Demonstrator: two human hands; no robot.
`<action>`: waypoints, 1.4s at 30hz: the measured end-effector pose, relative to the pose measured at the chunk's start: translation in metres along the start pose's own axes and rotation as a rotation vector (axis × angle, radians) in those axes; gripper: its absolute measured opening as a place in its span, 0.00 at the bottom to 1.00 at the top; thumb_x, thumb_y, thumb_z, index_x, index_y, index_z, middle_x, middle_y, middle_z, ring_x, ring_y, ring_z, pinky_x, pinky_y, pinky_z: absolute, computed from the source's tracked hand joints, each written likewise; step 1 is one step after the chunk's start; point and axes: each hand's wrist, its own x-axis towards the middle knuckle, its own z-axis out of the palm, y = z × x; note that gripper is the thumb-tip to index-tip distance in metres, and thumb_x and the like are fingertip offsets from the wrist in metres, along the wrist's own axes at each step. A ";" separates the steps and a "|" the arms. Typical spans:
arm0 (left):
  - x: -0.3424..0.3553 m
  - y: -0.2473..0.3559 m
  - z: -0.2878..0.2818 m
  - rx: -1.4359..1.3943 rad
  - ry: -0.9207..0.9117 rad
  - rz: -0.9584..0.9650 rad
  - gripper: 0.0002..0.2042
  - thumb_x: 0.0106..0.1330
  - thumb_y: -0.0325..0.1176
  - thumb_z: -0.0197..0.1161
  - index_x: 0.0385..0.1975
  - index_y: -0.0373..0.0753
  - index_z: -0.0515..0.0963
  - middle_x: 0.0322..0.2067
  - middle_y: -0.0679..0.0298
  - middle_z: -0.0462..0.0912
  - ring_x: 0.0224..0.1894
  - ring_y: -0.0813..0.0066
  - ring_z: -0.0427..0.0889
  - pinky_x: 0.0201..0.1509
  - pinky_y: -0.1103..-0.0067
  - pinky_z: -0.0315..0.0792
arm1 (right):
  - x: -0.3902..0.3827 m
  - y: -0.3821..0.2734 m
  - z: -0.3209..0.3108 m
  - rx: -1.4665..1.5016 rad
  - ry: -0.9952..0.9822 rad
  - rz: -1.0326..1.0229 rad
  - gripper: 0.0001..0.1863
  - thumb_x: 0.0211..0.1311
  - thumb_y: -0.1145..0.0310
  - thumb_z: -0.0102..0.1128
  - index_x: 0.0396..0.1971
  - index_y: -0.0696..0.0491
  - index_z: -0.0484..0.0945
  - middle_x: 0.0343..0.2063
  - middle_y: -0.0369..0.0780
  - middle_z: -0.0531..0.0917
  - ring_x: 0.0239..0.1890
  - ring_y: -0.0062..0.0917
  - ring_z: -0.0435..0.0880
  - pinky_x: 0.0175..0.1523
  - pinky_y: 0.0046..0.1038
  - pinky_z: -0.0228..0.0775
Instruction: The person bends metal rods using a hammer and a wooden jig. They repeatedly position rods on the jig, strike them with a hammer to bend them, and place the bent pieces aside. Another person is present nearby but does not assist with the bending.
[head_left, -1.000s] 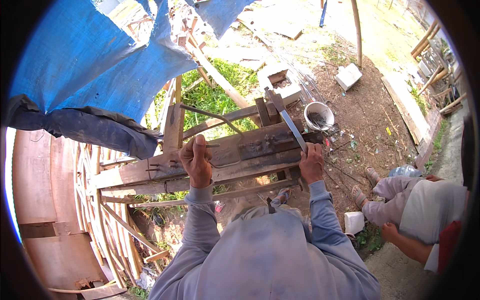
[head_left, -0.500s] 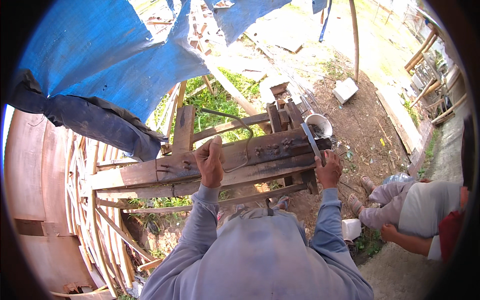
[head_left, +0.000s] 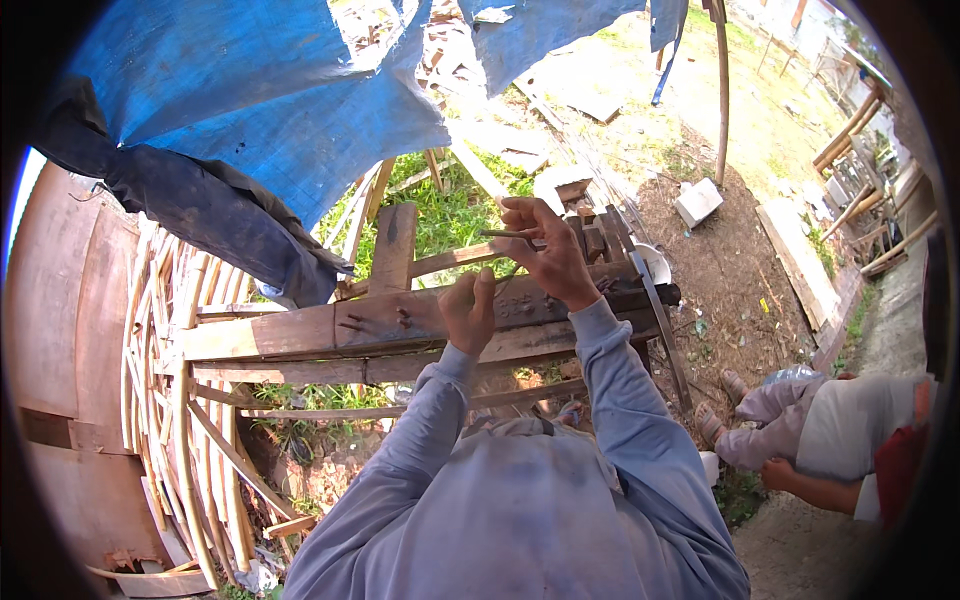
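My right hand (head_left: pixel 552 258) is raised over the thick wooden beam (head_left: pixel 290 330), its fingers closed round a thin bent metal rod (head_left: pixel 507 234). My left hand (head_left: pixel 468 314) is a fist with the thumb upward, close beside it and lower. The rod's lower part runs into this fist; the grip hides its end. To the right of my right forearm, a long flat metal bar (head_left: pixel 662 330) leans across the beam's dark end, with neither hand on it. Metal pegs (head_left: pixel 403 316) stick up from the beam.
A blue tarp (head_left: pixel 250 110) hangs at the upper left, above bundled bamboo poles (head_left: pixel 205 440). A white bucket (head_left: pixel 655 264) stands behind the beam's right end. Another person (head_left: pixel 830 430) sits at the right. A white block (head_left: pixel 698 203) lies on the dirt beyond.
My right hand has let go of the flat bar, leaving it across the beam's end, and moved left onto the bent rod. My left hand has shifted right in view. The view has tilted slightly.
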 end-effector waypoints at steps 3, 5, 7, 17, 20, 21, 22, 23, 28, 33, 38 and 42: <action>-0.006 -0.018 -0.010 0.049 -0.114 -0.097 0.21 0.72 0.40 0.57 0.18 0.33 0.70 0.11 0.60 0.64 0.16 0.75 0.64 0.21 0.73 0.59 | 0.022 0.010 0.040 -0.157 0.015 0.140 0.18 0.62 0.53 0.65 0.36 0.55 0.79 0.24 0.39 0.81 0.27 0.27 0.79 0.37 0.30 0.72; -0.004 -0.016 -0.014 -0.063 -0.226 -0.210 0.19 0.73 0.41 0.54 0.22 0.32 0.74 0.13 0.60 0.71 0.16 0.74 0.68 0.22 0.73 0.62 | 0.027 0.037 0.055 -0.287 0.110 0.101 0.23 0.66 0.50 0.59 0.24 0.57 0.76 0.16 0.42 0.76 0.21 0.31 0.74 0.32 0.33 0.67; 0.008 0.014 -0.025 -0.164 -0.355 -0.395 0.19 0.74 0.41 0.51 0.25 0.32 0.76 0.15 0.60 0.73 0.16 0.75 0.70 0.23 0.74 0.64 | 0.027 0.030 0.063 -0.300 0.131 0.116 0.25 0.68 0.49 0.56 0.22 0.57 0.76 0.15 0.43 0.74 0.19 0.33 0.71 0.32 0.35 0.66; 0.030 0.014 -0.015 0.097 -0.319 -0.291 0.22 0.75 0.43 0.45 0.27 0.31 0.77 0.25 0.46 0.81 0.29 0.44 0.79 0.36 0.61 0.71 | 0.066 0.054 0.075 -0.475 0.139 0.071 0.27 0.73 0.52 0.44 0.22 0.60 0.76 0.19 0.52 0.78 0.24 0.49 0.76 0.33 0.42 0.66; 0.024 0.011 -0.004 0.121 -0.280 -0.256 0.24 0.75 0.45 0.43 0.30 0.30 0.78 0.25 0.46 0.80 0.29 0.49 0.79 0.36 0.63 0.70 | 0.074 0.072 0.078 -0.486 0.249 -0.030 0.27 0.73 0.54 0.42 0.24 0.62 0.76 0.20 0.54 0.78 0.25 0.50 0.76 0.34 0.43 0.66; 0.024 0.013 -0.004 0.123 -0.280 -0.271 0.23 0.75 0.45 0.43 0.31 0.30 0.78 0.25 0.46 0.80 0.29 0.48 0.80 0.36 0.63 0.71 | 0.077 0.074 0.079 -0.490 0.291 -0.023 0.27 0.73 0.55 0.42 0.24 0.62 0.76 0.20 0.54 0.77 0.25 0.50 0.76 0.34 0.43 0.66; 0.025 0.015 -0.004 0.124 -0.280 -0.287 0.23 0.75 0.44 0.43 0.31 0.30 0.78 0.25 0.46 0.80 0.30 0.47 0.80 0.36 0.62 0.71 | 0.080 0.077 0.080 -0.494 0.333 -0.017 0.26 0.74 0.55 0.42 0.24 0.62 0.76 0.20 0.55 0.77 0.25 0.51 0.76 0.34 0.44 0.66; 0.026 0.018 -0.005 0.125 -0.281 -0.302 0.22 0.75 0.44 0.43 0.32 0.31 0.78 0.25 0.46 0.80 0.30 0.45 0.80 0.36 0.61 0.71 | 0.084 0.079 0.081 -0.500 0.346 0.050 0.26 0.73 0.56 0.42 0.24 0.63 0.76 0.20 0.55 0.77 0.25 0.51 0.76 0.34 0.44 0.65; 0.021 0.025 -0.012 0.079 -0.262 -0.278 0.18 0.75 0.41 0.45 0.33 0.33 0.76 0.22 0.43 0.79 0.27 0.41 0.79 0.33 0.56 0.70 | 0.106 0.101 0.087 -0.610 0.468 0.018 0.26 0.73 0.58 0.43 0.23 0.63 0.78 0.17 0.55 0.78 0.21 0.49 0.75 0.33 0.45 0.64; 0.000 0.030 -0.017 -0.017 -0.283 -0.249 0.14 0.74 0.40 0.48 0.34 0.35 0.73 0.17 0.45 0.76 0.22 0.43 0.78 0.28 0.55 0.69 | 0.116 0.127 0.076 -0.640 0.545 0.273 0.33 0.73 0.50 0.40 0.23 0.65 0.79 0.21 0.56 0.80 0.26 0.50 0.77 0.37 0.46 0.67; -0.030 0.037 -0.039 -0.123 -0.371 -0.234 0.10 0.71 0.35 0.56 0.29 0.37 0.74 0.16 0.53 0.75 0.20 0.49 0.77 0.24 0.64 0.68 | 0.120 0.148 0.069 -0.631 0.630 0.430 0.34 0.72 0.49 0.40 0.26 0.69 0.79 0.26 0.56 0.82 0.32 0.50 0.82 0.42 0.47 0.70; -0.047 0.032 -0.053 -0.122 -0.403 -0.044 0.09 0.67 0.33 0.61 0.27 0.38 0.72 0.14 0.56 0.71 0.17 0.53 0.75 0.23 0.65 0.67 | 0.118 0.153 0.057 -0.614 0.769 0.563 0.33 0.71 0.50 0.42 0.40 0.74 0.74 0.38 0.60 0.82 0.42 0.49 0.82 0.49 0.42 0.71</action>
